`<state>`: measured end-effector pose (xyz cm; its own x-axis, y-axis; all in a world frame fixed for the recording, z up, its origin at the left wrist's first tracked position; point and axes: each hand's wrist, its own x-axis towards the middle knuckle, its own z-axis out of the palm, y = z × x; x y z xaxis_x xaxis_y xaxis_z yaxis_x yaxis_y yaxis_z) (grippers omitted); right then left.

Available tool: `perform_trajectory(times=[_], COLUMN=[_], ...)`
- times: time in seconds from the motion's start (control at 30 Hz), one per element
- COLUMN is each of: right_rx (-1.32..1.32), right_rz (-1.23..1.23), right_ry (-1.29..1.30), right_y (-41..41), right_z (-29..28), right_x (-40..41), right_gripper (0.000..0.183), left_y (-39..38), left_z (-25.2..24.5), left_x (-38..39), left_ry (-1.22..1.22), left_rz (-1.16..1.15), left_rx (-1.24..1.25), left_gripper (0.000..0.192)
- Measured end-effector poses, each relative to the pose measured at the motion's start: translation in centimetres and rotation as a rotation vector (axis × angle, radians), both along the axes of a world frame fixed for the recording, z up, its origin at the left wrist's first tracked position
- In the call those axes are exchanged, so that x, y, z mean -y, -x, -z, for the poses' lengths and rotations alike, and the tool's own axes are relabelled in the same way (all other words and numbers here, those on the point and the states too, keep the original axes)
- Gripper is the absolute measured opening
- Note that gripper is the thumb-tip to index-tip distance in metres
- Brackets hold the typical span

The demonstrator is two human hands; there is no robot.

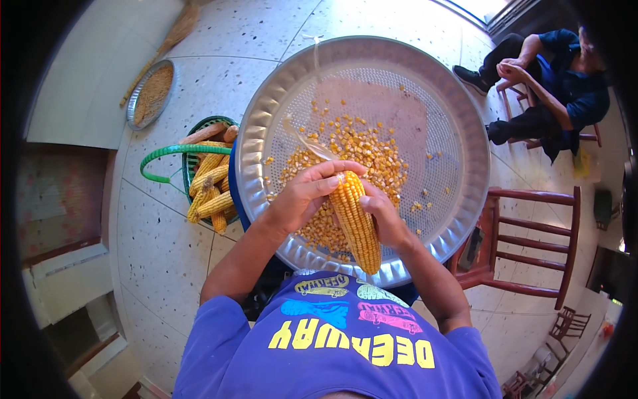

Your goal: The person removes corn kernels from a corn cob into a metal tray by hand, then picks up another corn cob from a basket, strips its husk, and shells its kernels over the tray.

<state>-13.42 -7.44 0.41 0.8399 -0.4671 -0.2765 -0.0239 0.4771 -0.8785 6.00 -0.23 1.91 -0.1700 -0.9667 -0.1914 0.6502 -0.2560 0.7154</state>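
Between my two hands is an ear of corn (355,224), full of yellow kernels, its lower end pointing toward my shirt. My left hand (311,192) grips the upper end, thumb and fingers around it. On the other side, my right hand (381,212) holds the ear with the thumb on the kernels. Beneath them lies a round metal tray (443,99) with a perforated bottom and a fluted rim. Loose corn kernels (369,149) are heaped in its middle, with a few scattered toward the right. A pale dry husk strip (316,147) lies near my left fingers.
Left of the tray stands a green basket (187,169) of corn ears with a raised green handle (159,159). Farther left are a metal dish (130,112) of grainy material and a broom (182,25). At right are a wooden chair (533,229) and a seated person (558,90).
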Motion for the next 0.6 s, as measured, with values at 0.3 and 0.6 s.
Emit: perform_trajectory(times=[0.3, 0.6], right_rx=[-0.169, -0.1], right_rz=[-0.019, -0.022], right_ry=[0.205, 0.111], right_y=[-1.3, -1.5], right_z=[-2.2, -1.2], right_x=[-0.6, -0.8], right_gripper=[0.048, 0.055], left_y=[2.8, 4.0], left_z=[0.5, -0.3], left_x=[-0.4, -0.1], left_ry=[-0.032, -0.239], left_rz=[-0.153, -0.225], left_rx=[0.075, 0.212], left_gripper=[0.043, 0.043])
